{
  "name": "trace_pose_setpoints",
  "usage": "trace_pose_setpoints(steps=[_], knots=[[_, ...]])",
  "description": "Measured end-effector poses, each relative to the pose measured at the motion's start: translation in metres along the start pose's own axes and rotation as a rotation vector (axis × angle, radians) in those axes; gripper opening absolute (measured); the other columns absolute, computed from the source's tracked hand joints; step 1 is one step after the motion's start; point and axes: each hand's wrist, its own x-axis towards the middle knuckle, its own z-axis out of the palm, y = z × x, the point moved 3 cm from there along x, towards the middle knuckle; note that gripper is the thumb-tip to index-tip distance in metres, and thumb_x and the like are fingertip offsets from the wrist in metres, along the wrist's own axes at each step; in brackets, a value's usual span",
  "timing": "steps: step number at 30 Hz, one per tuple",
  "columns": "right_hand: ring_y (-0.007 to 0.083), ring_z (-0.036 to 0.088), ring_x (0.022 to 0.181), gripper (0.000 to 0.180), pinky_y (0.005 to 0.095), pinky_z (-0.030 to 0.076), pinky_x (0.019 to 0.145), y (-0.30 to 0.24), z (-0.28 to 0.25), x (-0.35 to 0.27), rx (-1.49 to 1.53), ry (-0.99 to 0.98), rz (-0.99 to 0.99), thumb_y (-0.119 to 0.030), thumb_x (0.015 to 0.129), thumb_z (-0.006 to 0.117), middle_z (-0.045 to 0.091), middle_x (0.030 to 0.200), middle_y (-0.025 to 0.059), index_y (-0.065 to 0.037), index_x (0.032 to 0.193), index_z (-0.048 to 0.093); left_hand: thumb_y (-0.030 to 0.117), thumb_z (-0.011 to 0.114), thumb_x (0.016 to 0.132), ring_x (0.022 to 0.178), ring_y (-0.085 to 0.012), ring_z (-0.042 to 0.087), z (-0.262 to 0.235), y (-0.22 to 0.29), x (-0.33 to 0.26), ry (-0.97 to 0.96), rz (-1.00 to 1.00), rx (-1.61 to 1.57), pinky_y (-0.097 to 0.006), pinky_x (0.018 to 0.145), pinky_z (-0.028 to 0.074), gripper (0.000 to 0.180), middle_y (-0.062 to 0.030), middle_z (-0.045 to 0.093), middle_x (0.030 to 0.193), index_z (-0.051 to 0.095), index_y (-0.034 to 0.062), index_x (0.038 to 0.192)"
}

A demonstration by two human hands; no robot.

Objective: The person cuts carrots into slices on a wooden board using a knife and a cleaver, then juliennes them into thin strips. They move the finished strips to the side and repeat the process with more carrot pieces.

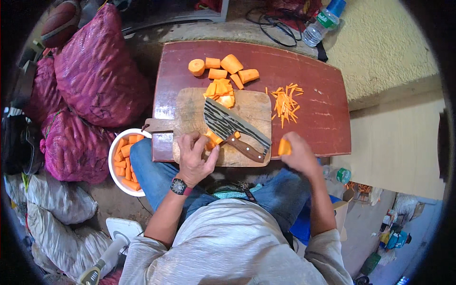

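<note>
My left hand (194, 156) rests at the near left of the wooden cutting board (183, 107). Its fingers curl around carrot slices (212, 137) beside the knife. Off the board's right side, my right hand (303, 156) grips a carrot chunk (285, 147) over the table's near edge. A broad cleaver (232, 124) with a dark striped blade lies aslant on the board, its brown wooden handle (248, 150) toward me. Beyond the blade sits a pile of carrot slices (220, 91). Several thick carrot chunks (232, 63) lie behind the board, and thin carrot sticks (286, 105) are heaped to its right.
The low red table (323, 128) stands before my knees. A white bucket of carrot pieces (113, 164) is by my left leg. Full purple mesh sacks (97, 71) and white sacks (61, 199) crowd the left. A plastic bottle (320, 28) and black cable (270, 29) lie beyond the table.
</note>
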Motion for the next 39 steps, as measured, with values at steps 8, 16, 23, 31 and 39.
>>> trace_pose_setpoints(steps=[8, 16, 23, 31, 39], knots=[[0.0319, 0.076, 0.100, 0.054, 0.0409, 0.060, 0.088, -0.057, -0.025, 0.108, 0.455, 0.116, 0.107, -0.015, 0.094, 0.086, 0.073, 0.120, 0.0205, 0.000, 0.141, 0.064, 0.009, 0.088, 0.081, 0.105, -0.0388, 0.057, -0.002, -0.001, 0.001, 0.019, 0.000, -0.036, -0.050, 0.094, 0.047, 0.040, -0.0179, 0.060, 0.114, 0.068, 0.0045, 0.115], [0.0428, 0.057, 0.133, 0.037, 0.0581, 0.042, 0.113, -0.053, 0.026, 0.162, -0.013, 0.290, -0.110, -0.028, 0.111, 0.064, 0.068, 0.137, 0.0202, -0.001, 0.135, 0.068, 0.006, 0.091, 0.081, 0.105, -0.0402, 0.062, -0.005, 0.000, 0.003, -0.037, 0.025, -0.005, -0.049, 0.090, 0.054, 0.050, -0.0226, 0.062, 0.118, 0.065, -0.0021, 0.123], [0.0435, 0.055, 0.128, 0.042, 0.0585, 0.039, 0.111, -0.055, 0.046, 0.136, -0.120, 0.282, -0.065, -0.030, 0.112, 0.062, 0.065, 0.141, 0.0223, 0.000, 0.141, 0.065, 0.007, 0.092, 0.082, 0.105, -0.0398, 0.063, -0.011, 0.001, -0.007, -0.054, -0.077, -0.085, -0.047, 0.089, 0.055, 0.050, -0.0212, 0.062, 0.117, 0.064, -0.0002, 0.123], [0.0422, 0.054, 0.129, 0.047, 0.0566, 0.038, 0.110, -0.048, 0.062, 0.096, -0.139, 0.385, -0.090, -0.030, 0.110, 0.063, 0.062, 0.144, 0.0211, 0.000, 0.146, 0.063, 0.007, 0.089, 0.082, 0.102, -0.0382, 0.062, -0.020, 0.003, -0.015, -0.126, -0.011, -0.115, -0.048, 0.089, 0.052, 0.049, -0.0197, 0.062, 0.115, 0.066, 0.0032, 0.125], [0.0410, 0.065, 0.119, 0.036, 0.0506, 0.050, 0.104, -0.028, 0.055, 0.017, 0.200, 0.756, -0.175, -0.011, 0.105, 0.070, 0.065, 0.131, 0.0222, 0.002, 0.138, 0.063, 0.006, 0.090, 0.083, 0.101, -0.0384, 0.064, -0.021, 0.000, -0.016, -0.138, 0.014, -0.118, -0.047, 0.088, 0.055, 0.051, -0.0204, 0.064, 0.114, 0.066, 0.0025, 0.127]])
